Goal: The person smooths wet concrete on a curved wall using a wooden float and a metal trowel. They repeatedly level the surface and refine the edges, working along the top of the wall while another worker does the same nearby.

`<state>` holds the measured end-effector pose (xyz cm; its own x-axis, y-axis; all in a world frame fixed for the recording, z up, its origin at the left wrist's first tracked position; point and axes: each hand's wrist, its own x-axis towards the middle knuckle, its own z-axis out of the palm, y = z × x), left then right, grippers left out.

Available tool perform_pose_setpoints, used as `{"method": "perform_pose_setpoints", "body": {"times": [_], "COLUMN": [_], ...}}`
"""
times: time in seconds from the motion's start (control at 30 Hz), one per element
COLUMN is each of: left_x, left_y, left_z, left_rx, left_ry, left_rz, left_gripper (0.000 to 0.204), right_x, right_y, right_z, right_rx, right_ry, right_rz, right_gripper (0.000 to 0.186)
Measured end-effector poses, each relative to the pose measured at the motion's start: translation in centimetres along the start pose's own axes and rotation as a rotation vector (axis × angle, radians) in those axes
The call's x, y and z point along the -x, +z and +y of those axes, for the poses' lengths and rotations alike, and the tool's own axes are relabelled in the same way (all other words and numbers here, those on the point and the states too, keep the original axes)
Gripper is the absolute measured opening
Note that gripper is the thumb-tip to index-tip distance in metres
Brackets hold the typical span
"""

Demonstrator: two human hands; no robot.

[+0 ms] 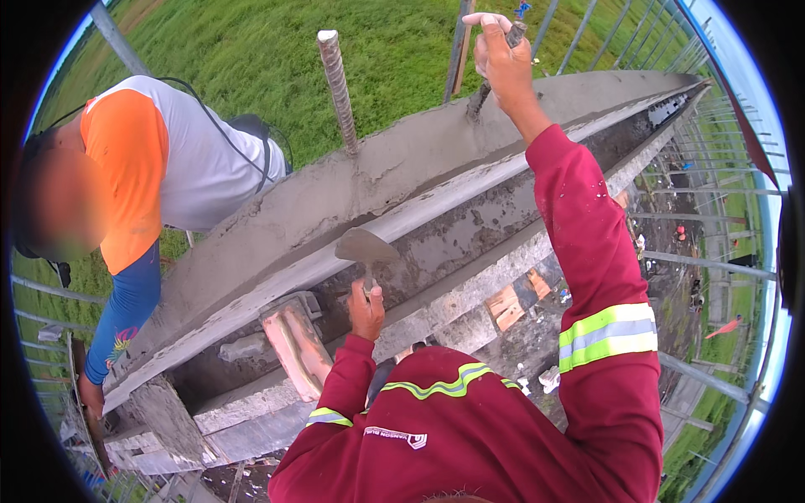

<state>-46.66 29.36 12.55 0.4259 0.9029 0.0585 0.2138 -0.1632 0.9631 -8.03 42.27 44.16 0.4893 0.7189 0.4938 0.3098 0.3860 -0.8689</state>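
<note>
My left hand [366,312] is closed on the handle of a pointing trowel [362,249], its grey, mortar-smeared blade over the channel beside the concrete beam's inner edge. My right hand [503,63], raised at the top, is closed around a mortar-coated steel bar [476,105] that stands up from the freshly plastered grey beam top [277,210]. Another ribbed bar [338,92] stands upright to the left of it. Below the trowel, a narrow trough [436,243] with wet, rough grey residue runs diagonally along the beam.
A co-worker [186,159] in an orange-and-white shirt leans over the beam at left, a hand [89,396] low by its end. A pinkish board [298,348] crosses the trough. Metal scaffolding [704,260] and debris lie right and below; grass lies beyond the beam.
</note>
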Motion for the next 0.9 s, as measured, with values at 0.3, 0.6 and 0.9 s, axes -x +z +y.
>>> {"method": "perform_pose_setpoints", "body": {"times": [0.3,0.6,0.9], "left_x": [-4.2,-7.4,-10.4], "left_y": [8.1,16.8,22.1], "left_z": [1.4,5.1,12.0], "left_rx": [0.137,0.089,-0.121], "left_ry": [-0.011,-0.025,0.260], "left_rz": [0.007,-0.121,-0.281], "left_gripper": [0.045,0.049,0.048], "right_x": [-0.9,-1.3,-1.4], "right_y": [-0.5,-0.9,-0.8], "right_z": [1.4,2.0,1.9], "right_rx": [0.012,-0.110,0.175], "right_ry": [0.109,0.106,-0.130], "right_rz": [0.010,-0.131,-0.079], "right_gripper": [0.033,0.027,0.027]}}
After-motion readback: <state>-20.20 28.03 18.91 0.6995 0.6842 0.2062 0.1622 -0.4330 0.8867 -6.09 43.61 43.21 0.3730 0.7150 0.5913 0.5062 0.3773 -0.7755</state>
